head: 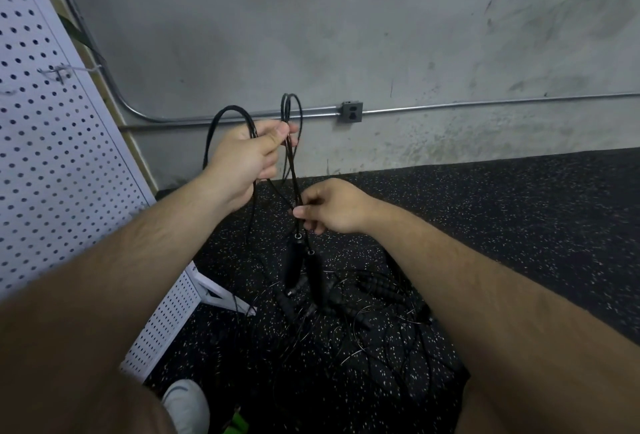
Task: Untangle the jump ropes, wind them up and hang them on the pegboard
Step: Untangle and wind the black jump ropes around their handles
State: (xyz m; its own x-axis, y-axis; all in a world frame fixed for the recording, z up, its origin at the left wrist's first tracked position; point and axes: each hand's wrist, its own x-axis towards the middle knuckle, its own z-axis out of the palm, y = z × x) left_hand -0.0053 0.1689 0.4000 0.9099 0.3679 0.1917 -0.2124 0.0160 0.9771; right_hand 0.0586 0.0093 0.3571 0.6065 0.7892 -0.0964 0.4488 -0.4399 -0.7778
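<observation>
Gripped the looped black jump rope [227, 113] in the left hand [242, 160], fingers curled round the strands, loops standing up above the fist. Pinched the hanging strands lower down between thumb and fingers of the right hand [334, 207], just above two black handles [294, 265] dangling side by side. Looked down past both on the other ropes [367, 298], tangled in a heap on the speckled floor [519, 219], near the foot of the white pegboard [52, 156] at the left, before the grey wall [381, 35].
</observation>
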